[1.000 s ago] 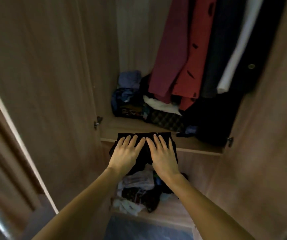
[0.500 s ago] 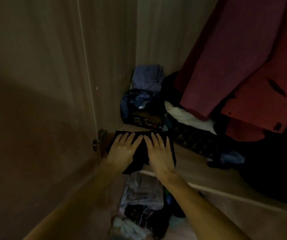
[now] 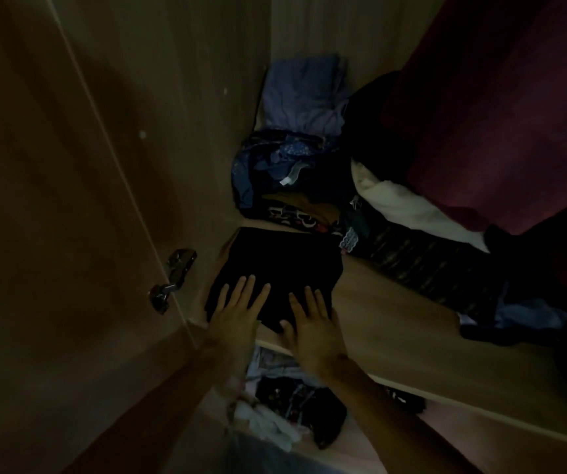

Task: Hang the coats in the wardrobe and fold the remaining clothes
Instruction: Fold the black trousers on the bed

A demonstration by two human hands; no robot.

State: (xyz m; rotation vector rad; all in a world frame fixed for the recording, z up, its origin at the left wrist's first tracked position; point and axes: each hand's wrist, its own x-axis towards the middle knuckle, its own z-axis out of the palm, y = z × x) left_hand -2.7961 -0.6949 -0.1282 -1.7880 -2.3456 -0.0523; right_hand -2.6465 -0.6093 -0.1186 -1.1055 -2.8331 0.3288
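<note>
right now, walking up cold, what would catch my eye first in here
Two hands, the left hand and right hand, lie flat with straight fingers on a folded black garment at the front left of the wardrobe shelf. Upper right hangs a dark red coat, and behind the garment a heap of blue clothes fills the back corner.

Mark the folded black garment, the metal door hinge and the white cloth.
folded black garment (image 3: 275, 261): head view, bare middle of its top.
metal door hinge (image 3: 172, 278): head view, middle of its arm.
white cloth (image 3: 408, 210): head view, its pale middle fold.
</note>
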